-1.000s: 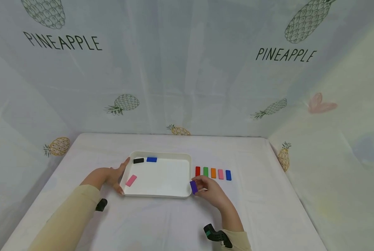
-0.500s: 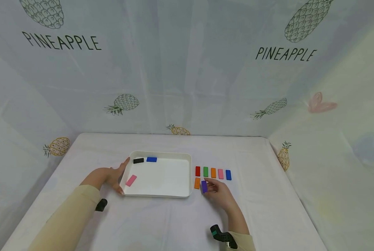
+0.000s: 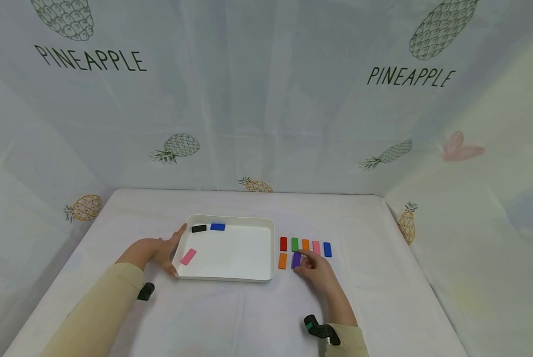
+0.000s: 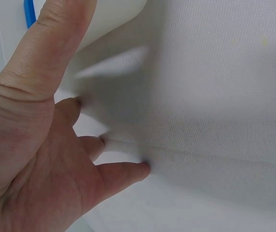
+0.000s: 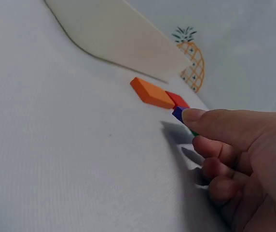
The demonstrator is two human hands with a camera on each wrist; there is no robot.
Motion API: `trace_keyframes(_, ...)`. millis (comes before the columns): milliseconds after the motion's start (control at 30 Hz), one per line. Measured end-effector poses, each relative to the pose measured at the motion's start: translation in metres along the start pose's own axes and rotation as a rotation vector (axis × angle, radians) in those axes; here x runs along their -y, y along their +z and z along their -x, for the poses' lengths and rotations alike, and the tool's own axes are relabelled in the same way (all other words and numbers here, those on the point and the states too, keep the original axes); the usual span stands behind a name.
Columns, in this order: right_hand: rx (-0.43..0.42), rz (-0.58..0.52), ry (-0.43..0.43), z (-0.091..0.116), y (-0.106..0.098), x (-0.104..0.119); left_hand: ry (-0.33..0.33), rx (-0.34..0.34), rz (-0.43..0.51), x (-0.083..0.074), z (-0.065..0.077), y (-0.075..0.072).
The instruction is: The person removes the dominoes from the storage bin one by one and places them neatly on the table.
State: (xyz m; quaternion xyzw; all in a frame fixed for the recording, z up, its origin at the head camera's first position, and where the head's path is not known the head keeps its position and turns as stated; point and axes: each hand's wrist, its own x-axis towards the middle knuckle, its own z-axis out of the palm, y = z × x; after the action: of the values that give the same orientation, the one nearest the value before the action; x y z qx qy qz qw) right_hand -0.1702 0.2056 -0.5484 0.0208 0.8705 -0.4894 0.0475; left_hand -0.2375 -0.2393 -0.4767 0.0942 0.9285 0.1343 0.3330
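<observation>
Thumb and fingers of the right hand (image 3: 318,271) pinch the purple block (image 3: 296,260) by its edges, as I see it through the head view. That block is just right of the lower orange block (image 3: 282,261), below the green block (image 3: 295,244); whether it touches the tablecloth (image 3: 235,317) I cannot tell. The right wrist view gives me only a small end of it, the thumb covering the rest.

Above these two I count a row running left to right: the red block (image 3: 284,244), the green one, the upper orange block (image 3: 305,244), the outer pink block (image 3: 316,247) and the outer blue block (image 3: 327,249).

Well apart from the right hand, the left hand (image 3: 163,252) has its thumb and fingers spread at the left side of the white tray (image 3: 235,255), gripping nothing that I can make out. Inside the tray, the black block (image 3: 199,228) and the inner blue block (image 3: 218,227) lie near the far wall, while the inner pink block (image 3: 188,257) lies tilted near the left wall. Behind the table hangs a pale sheet printed with pineapples (image 3: 181,145).
</observation>
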Motion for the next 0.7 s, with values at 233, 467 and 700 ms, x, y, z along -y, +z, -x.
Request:
trace_keyframes(233,0.026,-0.001,0.010,-0.0038,-0.0007,-0.0051,-0.022,0.001,0.000,-0.0026,0.0004,-0.0009)
trace_keyframes(467,0.048,0.038,0.021,-0.0061,0.0018,-0.0012,-0.010,-0.001,-0.003,0.0021,-0.0021,-0.0001)
trace_keyframes(700,0.045,0.061,0.045,-0.0056,0.0018,-0.0002,0.001,0.001,0.006,0.0043,-0.0053,0.0023)
